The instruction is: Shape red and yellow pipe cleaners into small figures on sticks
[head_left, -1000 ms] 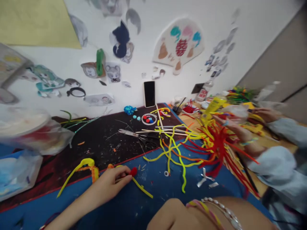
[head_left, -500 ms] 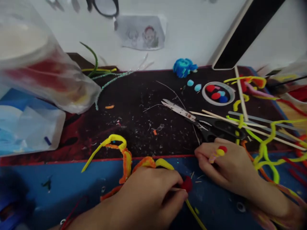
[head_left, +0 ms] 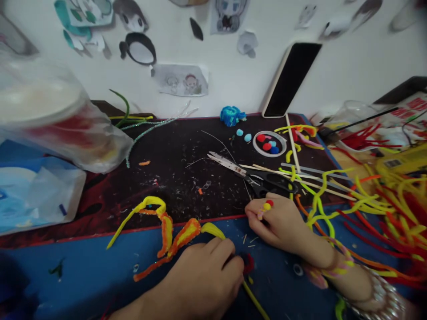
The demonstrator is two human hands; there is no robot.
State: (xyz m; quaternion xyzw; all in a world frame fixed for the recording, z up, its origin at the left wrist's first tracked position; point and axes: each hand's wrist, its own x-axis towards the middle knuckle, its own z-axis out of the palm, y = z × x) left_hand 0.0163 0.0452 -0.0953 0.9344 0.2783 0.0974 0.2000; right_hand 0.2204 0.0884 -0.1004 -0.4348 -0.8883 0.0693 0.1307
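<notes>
My left hand (head_left: 207, 271) sits curled low at about six o'clock, over the yellow pipe cleaner (head_left: 255, 300); its fingers are bent well in, but the fingertips are out of my sight, so I cannot tell how firmly they pinch or on what. A red tuft (head_left: 248, 263) peeks out just past them at three o'clock, and the yellow tail leaves toward five. At the hand's ten o'clock lie the orange-and-yellow loops (head_left: 185, 235), flat on the blue surface.

My right hand (head_left: 278, 222), up at two o'clock from the left, is loosely folded; I cannot see whether anything is in it. The scissors (head_left: 233, 166) lie just beyond, handles at its twelve, tips pointing to ten.

To handle this well, I'd pinch lightly close beside the red tuft, since fuzzy wire probably kinks under a hard squeeze. I'd roll the left knuckles back to expose the contact, let the right hand steady the loose tail, and avoid dragging the loops, which could bend out of shape.
</notes>
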